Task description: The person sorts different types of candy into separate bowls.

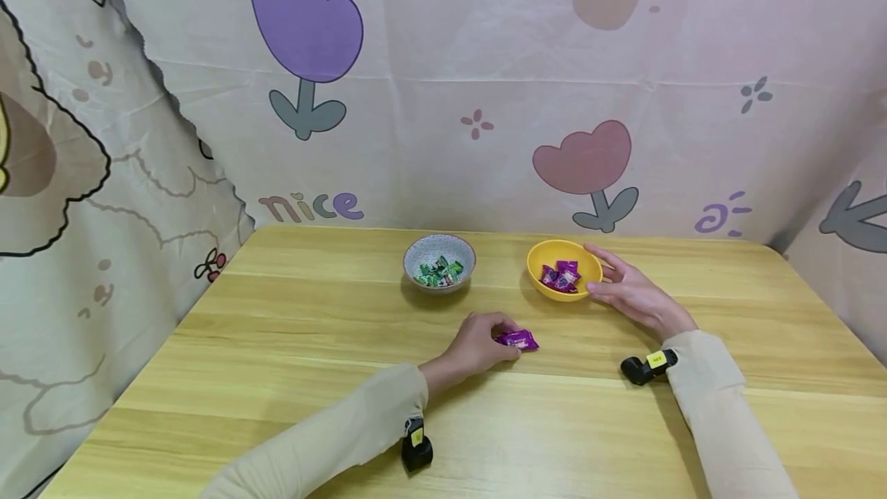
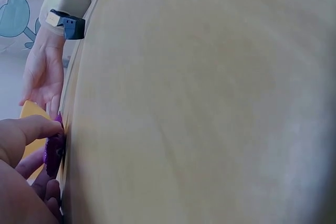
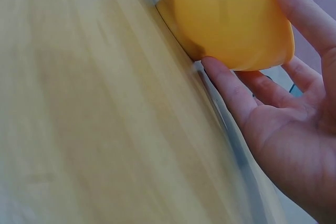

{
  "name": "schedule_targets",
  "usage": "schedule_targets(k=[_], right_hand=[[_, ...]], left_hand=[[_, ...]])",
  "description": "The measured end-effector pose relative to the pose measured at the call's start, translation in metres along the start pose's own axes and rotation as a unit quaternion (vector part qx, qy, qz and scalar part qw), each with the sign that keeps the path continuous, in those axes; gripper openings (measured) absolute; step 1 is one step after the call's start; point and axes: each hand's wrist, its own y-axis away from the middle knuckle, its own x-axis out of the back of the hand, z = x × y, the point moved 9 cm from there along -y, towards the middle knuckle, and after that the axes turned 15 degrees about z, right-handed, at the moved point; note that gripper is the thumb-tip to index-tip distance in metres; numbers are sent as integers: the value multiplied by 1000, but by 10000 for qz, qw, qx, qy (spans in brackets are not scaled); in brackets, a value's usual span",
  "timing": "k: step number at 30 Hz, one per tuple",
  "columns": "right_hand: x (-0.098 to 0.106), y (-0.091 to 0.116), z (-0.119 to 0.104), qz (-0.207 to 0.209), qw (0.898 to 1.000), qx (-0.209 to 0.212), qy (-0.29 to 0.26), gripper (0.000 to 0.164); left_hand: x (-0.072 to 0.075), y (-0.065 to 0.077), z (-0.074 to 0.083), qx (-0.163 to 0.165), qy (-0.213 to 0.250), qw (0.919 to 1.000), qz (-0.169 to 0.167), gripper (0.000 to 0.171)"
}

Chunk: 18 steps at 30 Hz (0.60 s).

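Observation:
Close over the wooden table, my left hand (image 1: 480,345) pinches a purple wrapped candy (image 1: 521,340) between thumb and fingers. The left wrist view shows this purple candy (image 2: 53,150) edge-on near the tabletop. My right hand (image 1: 640,295) touches the right side of a yellow bowl (image 1: 564,296), its fingers spread and fairly straight along the outside. Several purple wrapped candies (image 1: 564,274) lie inside that bowl. From the right wrist, the yellow bowl (image 3: 226,22) is seen from the side, fingertips against its wall.
Left of the yellow bowl stands a grey-white patterned bowl (image 1: 410,268) holding several green wrapped candies (image 1: 440,273). Both bowls are near the far edge of the wooden table (image 1: 277,314). A printed cloth (image 1: 430,37) hangs behind the table.

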Motion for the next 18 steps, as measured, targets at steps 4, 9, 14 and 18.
schedule_targets(k=[4,9,14,18], right_hand=[[2,-2,2,27,10000,-12,63,89],[3,-2,3,56,9999,-3,93,89],[4,-2,3,83,9999,-27,119,88],[2,-1,2,51,10000,-18,84,87]], left_hand=[[-1,-2,-1,53,81,9999,-72,26],[-2,-4,-3,150,16,9994,-325,23],[-2,-9,-6,542,192,9963,-645,24],[6,-15,-4,948,682,9913,-605,29]])
